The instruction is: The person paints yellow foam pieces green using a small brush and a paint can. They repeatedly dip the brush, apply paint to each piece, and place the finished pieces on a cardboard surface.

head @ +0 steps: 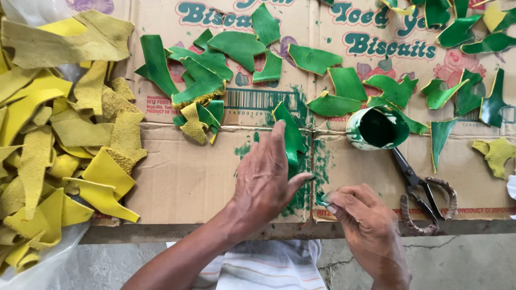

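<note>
My left hand presses flat on a green-painted leather scrap lying on the cardboard sheet. My right hand pinches something small and green-stained, likely a dauber, by the cardboard's near edge; the thing itself is mostly hidden by my fingers. An open can of green paint stands just to the right of the scrap.
Scissors with wrapped handles lie right of my right hand. Several green-painted scraps dry across the far cardboard. A heap of yellow suede scraps fills the left side. The table's front edge runs below.
</note>
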